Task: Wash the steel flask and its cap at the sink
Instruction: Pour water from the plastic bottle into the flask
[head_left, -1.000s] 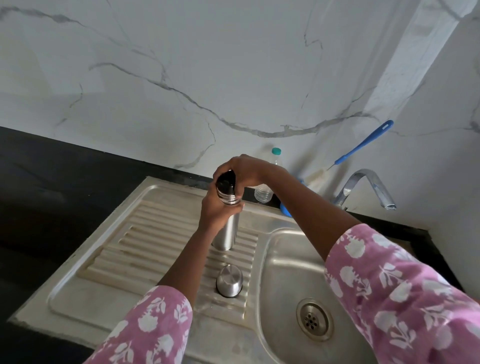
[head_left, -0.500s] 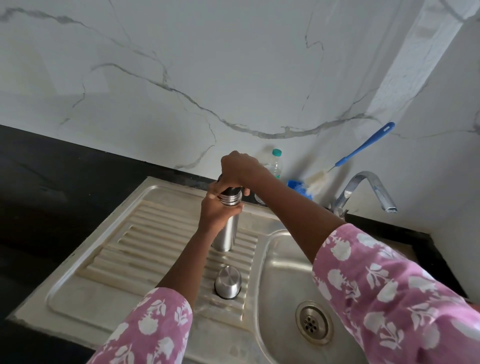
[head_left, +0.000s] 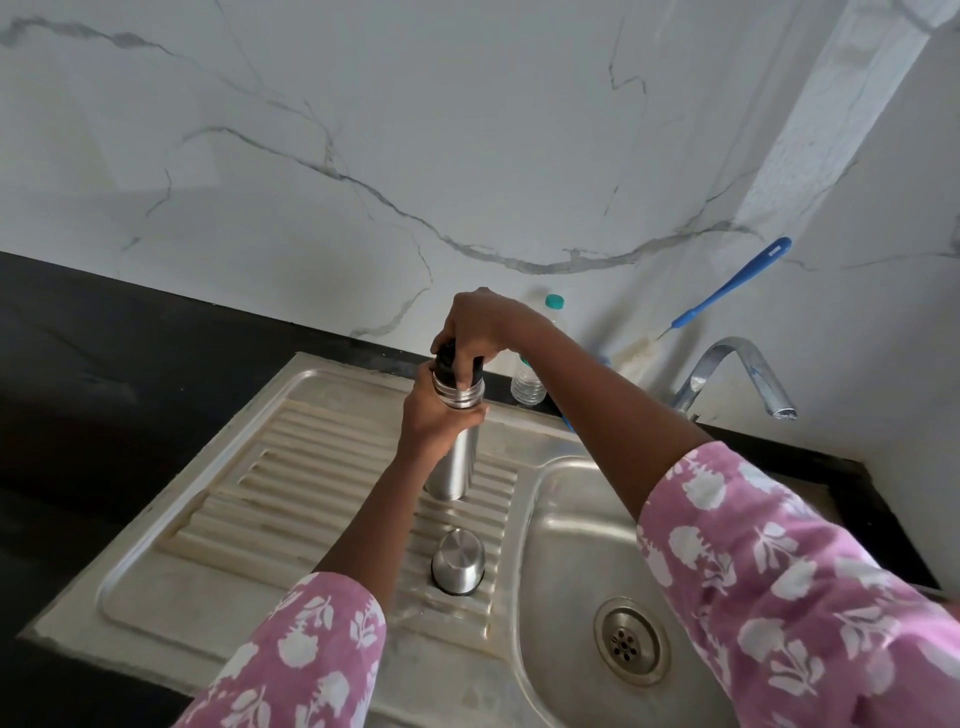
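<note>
A tall, cylindrical brushed-steel flask (head_left: 454, 457) stands upright on the ribbed steel drainboard (head_left: 291, 493), its ringed neck bright. The left hand (head_left: 434, 421) is wrapped round its upper body. The right hand (head_left: 485, 325) is curled down over the black stopper (head_left: 444, 364) at its mouth. At the flask's 6 o'clock the round steel cap (head_left: 458, 561) sits mouth-down.

Against half a second ago, the right hand sits slightly higher and more stopper shows; flask and cap have not shifted.

At 4 o'clock the steel sink basin (head_left: 571, 519) shows its drain strainer (head_left: 631, 642). At 1 o'clock is a clear plastic bottle (head_left: 527, 387), contents unclear.
</note>
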